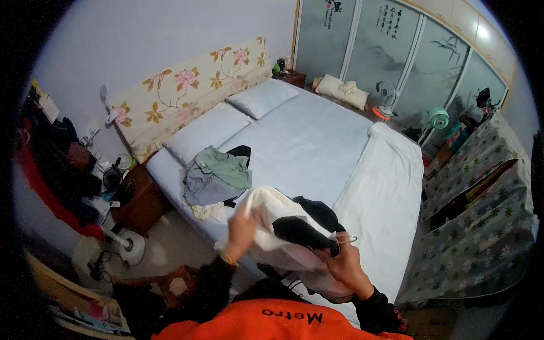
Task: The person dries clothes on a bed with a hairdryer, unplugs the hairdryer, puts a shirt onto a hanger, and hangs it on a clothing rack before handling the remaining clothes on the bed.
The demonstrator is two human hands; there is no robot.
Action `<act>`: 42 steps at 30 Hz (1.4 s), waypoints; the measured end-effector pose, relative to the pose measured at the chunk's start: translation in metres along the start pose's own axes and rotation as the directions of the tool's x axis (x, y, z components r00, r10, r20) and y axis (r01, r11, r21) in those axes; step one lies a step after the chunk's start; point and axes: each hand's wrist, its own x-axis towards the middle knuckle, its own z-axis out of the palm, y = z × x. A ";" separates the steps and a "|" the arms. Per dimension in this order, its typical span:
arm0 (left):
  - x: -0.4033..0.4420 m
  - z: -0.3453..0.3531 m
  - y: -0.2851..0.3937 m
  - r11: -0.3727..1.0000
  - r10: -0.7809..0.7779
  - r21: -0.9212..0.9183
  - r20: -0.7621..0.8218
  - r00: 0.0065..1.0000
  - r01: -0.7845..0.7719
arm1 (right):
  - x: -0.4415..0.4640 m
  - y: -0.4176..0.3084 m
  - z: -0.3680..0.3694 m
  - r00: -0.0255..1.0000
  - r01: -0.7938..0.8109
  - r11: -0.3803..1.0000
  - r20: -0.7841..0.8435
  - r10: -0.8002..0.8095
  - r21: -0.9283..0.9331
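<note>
My left hand [241, 231] is closed on the edge of a cream-and-black garment [268, 205], which hangs in front of me over the near side of the bed. My right hand [347, 265] grips the top of a clothes hanger [350, 238], its metal hook sticking out past the fingers. The black part of the garment lies against that hand. Pale thin cloth hangs below, between my two hands. Just beyond my left hand, a heap of green and grey clothes [218, 175] rests on the bed, with a small pale yellow cloth [208, 211] beside it.
The bed [306, 141] has a light sheet, two pillows [263, 97] and a folded white quilt [379, 181] along its right side. A bedside cabinet [139, 195] and a white fan stand [131, 248] are at left. Cloth-covered shelving [470, 243] stands at right.
</note>
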 end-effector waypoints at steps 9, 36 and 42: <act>0.033 -0.027 0.145 0.911 0.409 -0.296 0.557 0.723 -0.287 | 0.010 0.030 0.027 0.971 0.104 0.992 0.222 -0.087 -0.067; -0.025 0.048 -0.045 0.855 -0.022 -0.477 0.361 0.933 0.204 | -0.008 0.009 -0.020 0.975 -0.221 0.778 0.134 0.175 0.588; 0.015 -0.031 -0.024 0.230 -0.160 -0.932 0.248 0.956 0.280 | -0.011 0.020 -0.014 0.955 -0.297 0.780 0.156 0.253 0.550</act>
